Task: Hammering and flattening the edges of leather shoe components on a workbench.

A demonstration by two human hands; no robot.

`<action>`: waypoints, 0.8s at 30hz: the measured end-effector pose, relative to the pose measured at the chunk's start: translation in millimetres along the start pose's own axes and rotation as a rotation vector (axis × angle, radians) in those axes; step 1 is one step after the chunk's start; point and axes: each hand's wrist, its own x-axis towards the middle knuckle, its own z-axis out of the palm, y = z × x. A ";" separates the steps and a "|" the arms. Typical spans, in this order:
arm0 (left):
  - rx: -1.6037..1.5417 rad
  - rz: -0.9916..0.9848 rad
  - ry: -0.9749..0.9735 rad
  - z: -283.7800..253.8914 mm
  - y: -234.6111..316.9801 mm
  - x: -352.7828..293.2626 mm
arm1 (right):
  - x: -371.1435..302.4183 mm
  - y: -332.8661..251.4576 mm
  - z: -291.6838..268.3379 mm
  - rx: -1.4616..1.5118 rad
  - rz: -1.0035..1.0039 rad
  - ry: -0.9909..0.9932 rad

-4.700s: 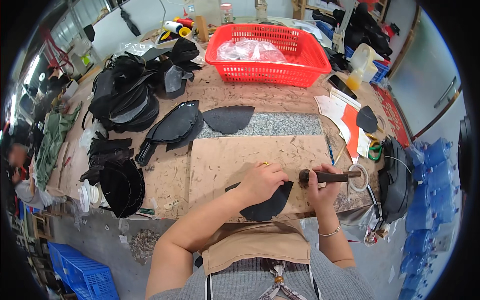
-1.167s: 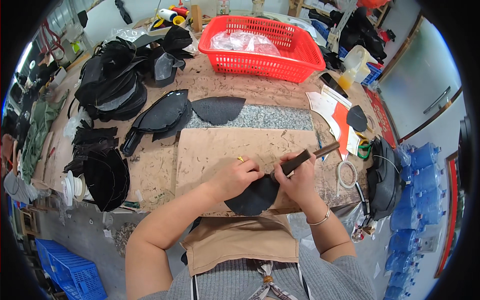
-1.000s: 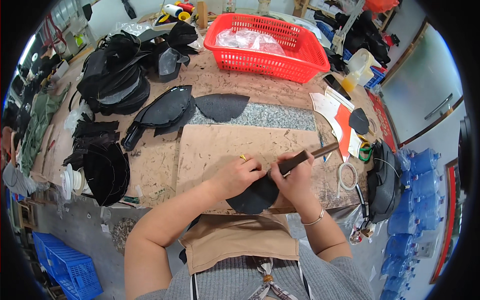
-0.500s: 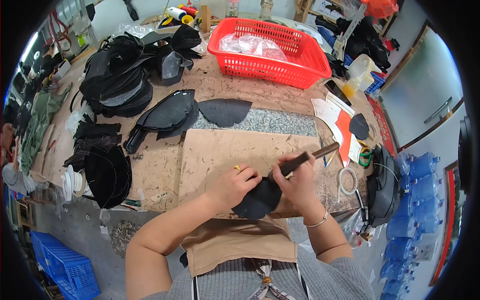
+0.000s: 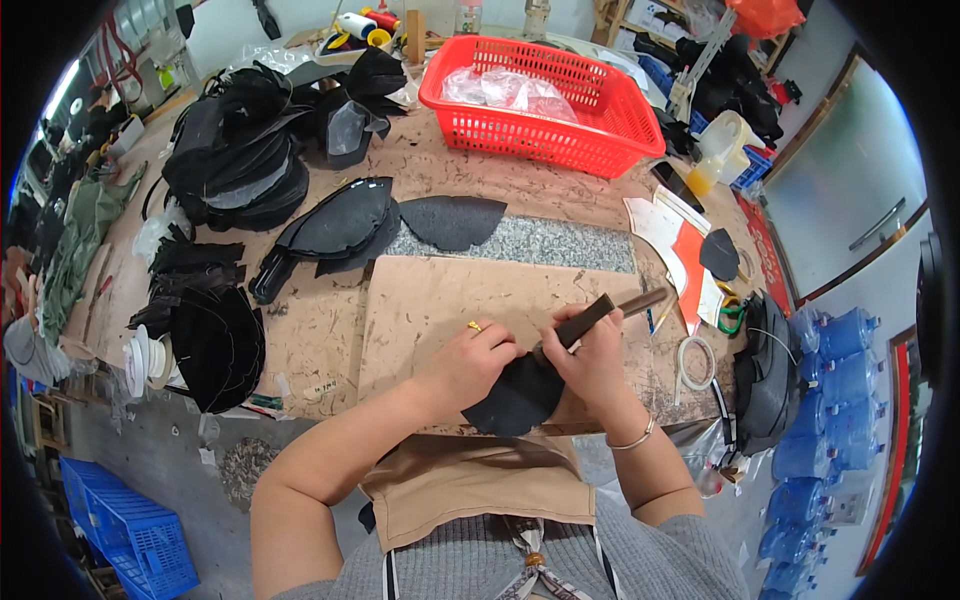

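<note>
A black rounded piece of material [image 5: 515, 398] lies at the near edge of the brown work board [image 5: 430, 290]. My left hand [image 5: 470, 362], with a ring on one finger, has its fingers curled down on the upper left edge of this piece. Closed around a hammer [image 5: 585, 320] is my right hand [image 5: 592, 362], gripping it close to the dark metal head. The hammer's lower end meets the upper edge of the black piece, beside my left fingertips. Its wooden handle points away to the right. Whether the left fingers pinch a folded edge is too small to tell.
Beyond the board are a speckled stone slab [image 5: 570, 243], black cut pieces [image 5: 452, 222] and a red basket [image 5: 540, 140] with clear plastic. Bundled black pieces [image 5: 235, 150] stand at left. Tape [image 5: 696, 362], green-handled scissors [image 5: 732, 315] and another black bundle [image 5: 768, 375] lie at right.
The hammer head's upper end has risen slightly, with small shifts of my right fingers. My left hand and the black piece stay nearly in place.
</note>
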 end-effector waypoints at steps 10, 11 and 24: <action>-0.015 0.139 0.023 28.3 -6.2 46.8 | -19.8 28.5 -19.0 -0.201 0.167 0.111; -0.027 0.170 0.013 27.3 -8.4 43.9 | -19.6 28.1 -19.8 -0.189 0.195 0.107; 0.095 0.248 -0.095 20.3 -1.9 38.4 | 5.7 22.9 -20.0 -0.042 0.213 -0.027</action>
